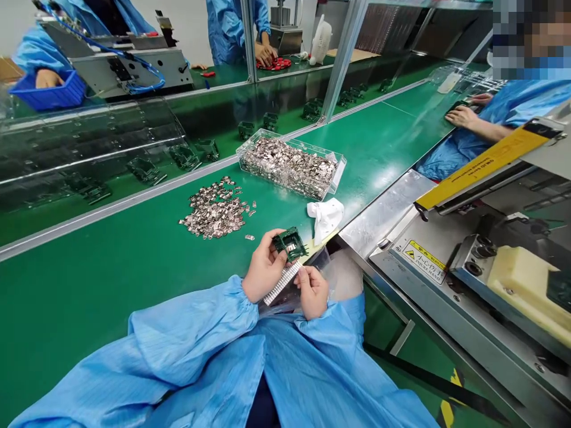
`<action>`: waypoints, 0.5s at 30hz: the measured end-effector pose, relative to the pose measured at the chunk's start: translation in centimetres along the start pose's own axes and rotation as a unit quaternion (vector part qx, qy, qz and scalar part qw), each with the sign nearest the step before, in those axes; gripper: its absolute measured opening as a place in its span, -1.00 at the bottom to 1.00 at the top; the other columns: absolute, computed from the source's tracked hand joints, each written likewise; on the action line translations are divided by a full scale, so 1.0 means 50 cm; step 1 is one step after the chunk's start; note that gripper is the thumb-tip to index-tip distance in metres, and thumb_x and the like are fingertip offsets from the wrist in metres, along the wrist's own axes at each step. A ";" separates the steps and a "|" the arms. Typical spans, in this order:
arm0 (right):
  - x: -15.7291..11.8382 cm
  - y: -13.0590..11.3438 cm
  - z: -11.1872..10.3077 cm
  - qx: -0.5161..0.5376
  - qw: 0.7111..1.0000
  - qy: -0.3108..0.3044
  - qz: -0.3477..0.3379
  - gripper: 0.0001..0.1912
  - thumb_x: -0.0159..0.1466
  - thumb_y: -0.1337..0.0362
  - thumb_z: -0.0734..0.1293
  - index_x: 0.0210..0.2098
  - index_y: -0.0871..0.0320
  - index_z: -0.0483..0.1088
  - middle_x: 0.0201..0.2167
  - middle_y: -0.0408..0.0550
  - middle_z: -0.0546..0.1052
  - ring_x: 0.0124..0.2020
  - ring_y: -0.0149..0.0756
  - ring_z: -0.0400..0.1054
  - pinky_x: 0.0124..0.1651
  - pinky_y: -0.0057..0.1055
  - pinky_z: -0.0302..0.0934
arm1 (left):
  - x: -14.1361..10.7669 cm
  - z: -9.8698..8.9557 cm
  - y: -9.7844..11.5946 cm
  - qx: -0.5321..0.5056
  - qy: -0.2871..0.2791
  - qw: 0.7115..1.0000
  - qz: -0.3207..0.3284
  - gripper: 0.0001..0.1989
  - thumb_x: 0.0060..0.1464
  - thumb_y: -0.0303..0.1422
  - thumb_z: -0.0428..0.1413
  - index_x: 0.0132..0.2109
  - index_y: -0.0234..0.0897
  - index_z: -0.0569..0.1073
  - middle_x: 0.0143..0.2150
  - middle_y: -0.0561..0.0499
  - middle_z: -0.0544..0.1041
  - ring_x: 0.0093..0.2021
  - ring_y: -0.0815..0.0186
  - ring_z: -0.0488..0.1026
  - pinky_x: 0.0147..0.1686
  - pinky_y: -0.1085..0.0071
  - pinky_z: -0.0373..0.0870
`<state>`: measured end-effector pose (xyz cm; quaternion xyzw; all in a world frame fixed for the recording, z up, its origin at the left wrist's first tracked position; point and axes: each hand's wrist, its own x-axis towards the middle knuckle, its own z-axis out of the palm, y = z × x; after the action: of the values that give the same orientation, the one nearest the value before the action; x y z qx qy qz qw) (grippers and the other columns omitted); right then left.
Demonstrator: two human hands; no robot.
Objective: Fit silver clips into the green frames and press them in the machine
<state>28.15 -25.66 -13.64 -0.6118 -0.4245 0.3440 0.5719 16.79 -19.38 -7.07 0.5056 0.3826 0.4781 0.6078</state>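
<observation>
My left hand point(265, 270) is closed around a dark green plastic housing point(289, 244), held tilted above the table's front edge. Just below the housing runs a strip of small silvery metal pieces point(282, 285). The fingers of my right hand point(313, 290) pinch at the upper end of this strip; its lower end passes beside my left wrist. A loose heap of small metal parts point(216, 209) lies on the green table beyond my left hand. Behind the housing stands a clear plastic box point(341, 172) filled with similar parts. A crumpled white cloth point(326, 219) lies near the housing.
A machine with a yellow bar point(486, 169) and a warning label point(426, 260) stands close on my right. Several green housings point(145, 170) line the far side behind a metal rail point(134, 202). Co-workers' hands point(466, 116) are at the right and across the table.
</observation>
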 end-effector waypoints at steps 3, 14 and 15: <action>0.001 0.015 -0.009 -0.023 0.999 -0.019 -0.017 -0.55 0.29 -0.10 0.20 -0.50 0.11 0.34 -0.66 -0.18 0.35 -0.58 -0.36 0.22 -0.46 -0.41 0.15 | 0.000 0.000 -0.001 0.007 -0.005 1.000 -0.002 -0.55 0.04 -0.28 0.20 0.06 -0.24 0.27 -0.17 -0.04 0.44 -0.27 0.31 0.47 -0.40 0.47 0.50; -0.005 0.023 -0.046 -0.113 0.968 -0.223 0.001 -0.61 0.27 0.04 0.27 -0.57 0.10 0.45 -0.66 -0.13 0.49 -0.65 -0.32 0.35 -0.56 -0.44 0.21 | -0.001 0.003 0.004 -0.008 0.006 1.000 -0.014 -0.55 0.06 -0.28 0.20 0.06 -0.23 0.27 -0.18 -0.04 0.44 -0.30 0.33 0.46 -0.39 0.46 0.52; -0.003 0.018 -0.055 -0.129 0.965 -0.229 0.003 -0.66 0.25 0.07 0.30 -0.57 0.10 0.46 -0.66 -0.13 0.50 -0.66 -0.30 0.36 -0.57 -0.43 0.20 | -0.001 0.002 0.002 -0.011 0.003 1.000 -0.013 -0.55 0.07 -0.28 0.19 0.07 -0.23 0.26 -0.20 -0.03 0.44 -0.33 0.34 0.46 -0.39 0.45 0.51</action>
<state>30.71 -26.91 -14.25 -0.5867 -0.5828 0.4193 0.3746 16.88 -19.46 -6.96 0.4922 0.3859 0.4761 0.6182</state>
